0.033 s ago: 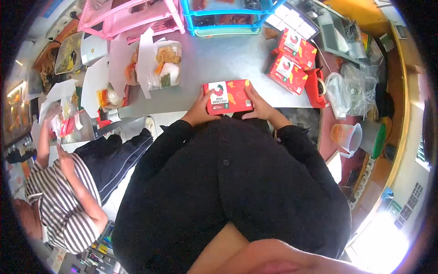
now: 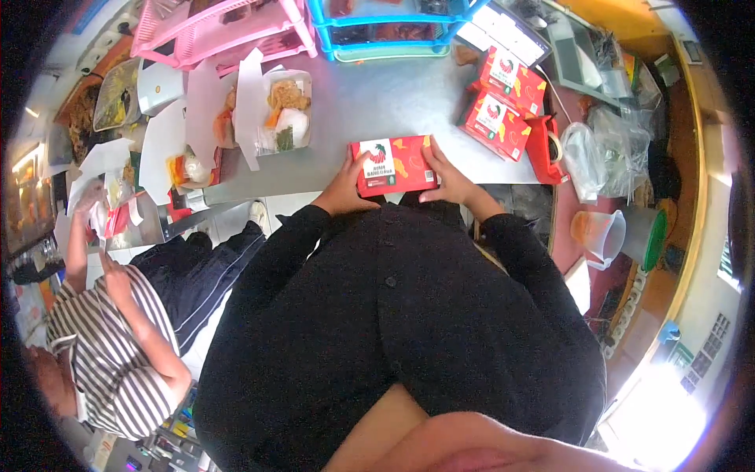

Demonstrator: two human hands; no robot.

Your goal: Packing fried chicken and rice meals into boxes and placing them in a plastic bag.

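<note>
Between my two hands is a closed red food box (image 2: 409, 167) with a white panel and yellow shapes on its lid, at the front edge of the metal table. My left hand (image 2: 346, 189) grips its left end, and my right hand (image 2: 451, 182) grips its right end, thumbs toward the top. Two similar closed red boxes, a nearer one (image 2: 494, 124) and a farther one (image 2: 515, 79), lie to the right. Left of my hands stands an open white box (image 2: 303, 86) holding fried chicken, a wrapped white lump and something green. More open boxes (image 2: 193, 169) with food stand beyond it.
A pink rack (image 2: 224, 31) and a blue rack (image 2: 381, 35) stand at the back. A red tape dispenser (image 2: 541, 153), plastic bags (image 2: 621, 157) and a clear jug (image 2: 602, 236) are on the right. At the left, a co-worker in a striped shirt (image 2: 118, 354) handles another box.
</note>
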